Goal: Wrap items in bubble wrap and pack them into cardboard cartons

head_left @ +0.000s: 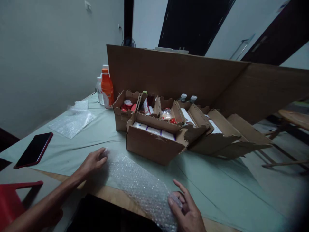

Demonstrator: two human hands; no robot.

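Note:
A clear sheet of bubble wrap (138, 177) stretches between my two hands, over the near edge of the table. My left hand (94, 162) pinches its left corner between thumb and fingers. At the opposite end, my right hand (184, 206) grips the right edge, thumb on top and index finger lifted away. The sheet's lower part hangs off the table edge toward my lap. Just beyond it stands a cardboard box (154, 146) holding several white packets.
More open cardboard boxes (122, 119) with small goods stand in a row before a tall cardboard panel (169, 71). At left are an orange bottle (107, 88), other bubble wrap (72, 122) and a phone (35, 149). A red stool (11, 203) is at lower left.

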